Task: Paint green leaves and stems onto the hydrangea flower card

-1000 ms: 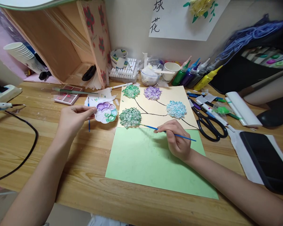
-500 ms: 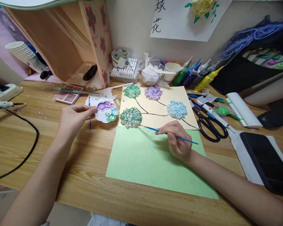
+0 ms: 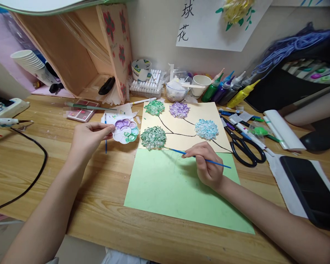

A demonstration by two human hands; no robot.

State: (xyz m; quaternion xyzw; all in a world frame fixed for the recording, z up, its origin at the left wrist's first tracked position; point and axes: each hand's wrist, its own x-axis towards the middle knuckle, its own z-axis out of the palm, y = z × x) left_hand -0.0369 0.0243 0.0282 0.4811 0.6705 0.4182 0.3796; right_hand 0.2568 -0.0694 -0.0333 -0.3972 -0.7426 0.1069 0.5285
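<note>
Between the thumb and fingers of my left hand is the edge of a flower-shaped paint palette with purple and green paint in its wells. My right hand grips a thin blue paintbrush, its tip at the lower right edge of a dark green textured flower. That flower sits on a cream sheet beside a lighter green flower, a purple flower and a light blue flower. Thin black lines run between them. A green sheet lies nearer to me.
Black scissors and several pens lie right of the sheets, with a black phone on a tissue farther right. Paint bottles, a paper cup and a tape roll stand along the wall. A black cable curves at left.
The view has shifted slightly. Both hands keep their hold on the palette and the paintbrush, and the brush tip stays at the dark green flower's edge.
</note>
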